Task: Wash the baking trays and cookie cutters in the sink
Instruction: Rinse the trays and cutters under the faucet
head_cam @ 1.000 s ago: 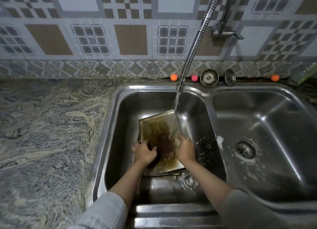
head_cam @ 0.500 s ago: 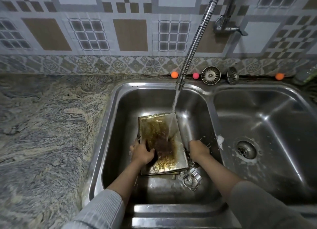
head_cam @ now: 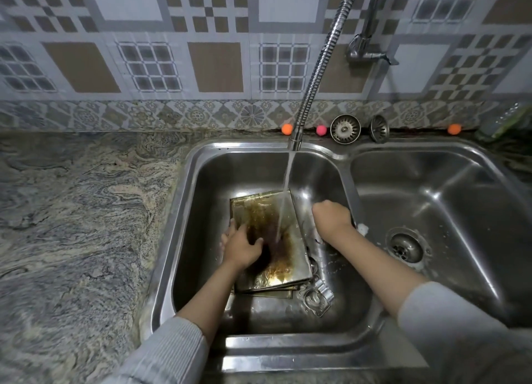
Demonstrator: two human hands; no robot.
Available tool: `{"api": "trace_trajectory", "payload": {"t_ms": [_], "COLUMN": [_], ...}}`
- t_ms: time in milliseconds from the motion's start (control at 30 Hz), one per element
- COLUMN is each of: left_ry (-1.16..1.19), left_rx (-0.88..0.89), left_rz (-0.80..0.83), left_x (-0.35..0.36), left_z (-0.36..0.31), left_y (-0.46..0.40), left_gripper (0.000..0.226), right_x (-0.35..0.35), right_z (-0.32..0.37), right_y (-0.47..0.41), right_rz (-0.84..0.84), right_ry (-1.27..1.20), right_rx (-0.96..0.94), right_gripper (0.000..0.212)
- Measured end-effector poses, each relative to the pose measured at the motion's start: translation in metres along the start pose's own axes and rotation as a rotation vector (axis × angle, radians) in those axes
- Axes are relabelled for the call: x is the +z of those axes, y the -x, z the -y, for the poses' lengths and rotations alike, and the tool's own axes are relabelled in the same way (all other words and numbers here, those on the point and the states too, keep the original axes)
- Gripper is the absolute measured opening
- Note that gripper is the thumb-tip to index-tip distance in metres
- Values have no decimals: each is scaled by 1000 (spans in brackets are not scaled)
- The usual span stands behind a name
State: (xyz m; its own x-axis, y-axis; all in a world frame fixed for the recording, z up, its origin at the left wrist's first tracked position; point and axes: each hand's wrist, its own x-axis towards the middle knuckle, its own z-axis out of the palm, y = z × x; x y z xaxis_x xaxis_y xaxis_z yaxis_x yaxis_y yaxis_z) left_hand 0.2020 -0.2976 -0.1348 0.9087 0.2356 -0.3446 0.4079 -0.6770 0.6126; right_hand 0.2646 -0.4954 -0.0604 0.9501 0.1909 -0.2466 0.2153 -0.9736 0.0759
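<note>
A stack of metal baking trays [head_cam: 270, 211] lies in the left basin [head_cam: 201, 211], the top one stained brown and black. Water from the hose tap [head_cam: 316, 67] falls on its middle. My left hand [head_cam: 240, 247] holds the top tray's left edge, thumb lying on the stained face. My right hand [head_cam: 331, 216] is off the tray, against the basin's right wall by the divider; its fingers curl downward out of sight. A metal cookie cutter [head_cam: 316, 297] lies on the basin floor at the trays' near right corner.
A right basin [head_cam: 460, 211] with an open drain [head_cam: 404, 247] adjoins. A white blob of foam [head_cam: 362, 228] sits on the divider. Two strainer plugs [head_cam: 345, 129] and small coloured balls [head_cam: 287, 129] line the back ledge. Marbled counter [head_cam: 86, 225] spreads left.
My right hand left the tray's right side and moved right and away to the basin wall by the divider. My left hand stayed on the tray's left edge.
</note>
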Motion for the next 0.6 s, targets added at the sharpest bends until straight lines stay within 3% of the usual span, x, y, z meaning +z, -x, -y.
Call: {"api": "trace_trajectory", "payload": {"t_ms": [100, 200, 367, 467, 600], "left_ry": [221, 535, 856, 918, 908], "left_rx": [101, 150, 125, 75, 74], "left_rz": [43, 91, 125, 119, 168], "left_x": [-3, -6, -12, -12, -16], "left_z": [-26, -53, -83, -91, -97], "left_y": [-2, -3, -3, -9, -15], "left_gripper": [58, 49, 37, 33, 40], "right_x": [-11, -11, -5, 1, 4], "right_z": [-2, 1, 18, 31, 41], "right_y": [-8, -16, -11, -10, -13], "right_rz": [-67, -93, -89, 13, 98], "right_ry": [-262, -604, -1024, -1446, -1746], "right_rx": [90, 197, 221, 350, 503], "right_gripper": [18, 26, 31, 33, 23]}}
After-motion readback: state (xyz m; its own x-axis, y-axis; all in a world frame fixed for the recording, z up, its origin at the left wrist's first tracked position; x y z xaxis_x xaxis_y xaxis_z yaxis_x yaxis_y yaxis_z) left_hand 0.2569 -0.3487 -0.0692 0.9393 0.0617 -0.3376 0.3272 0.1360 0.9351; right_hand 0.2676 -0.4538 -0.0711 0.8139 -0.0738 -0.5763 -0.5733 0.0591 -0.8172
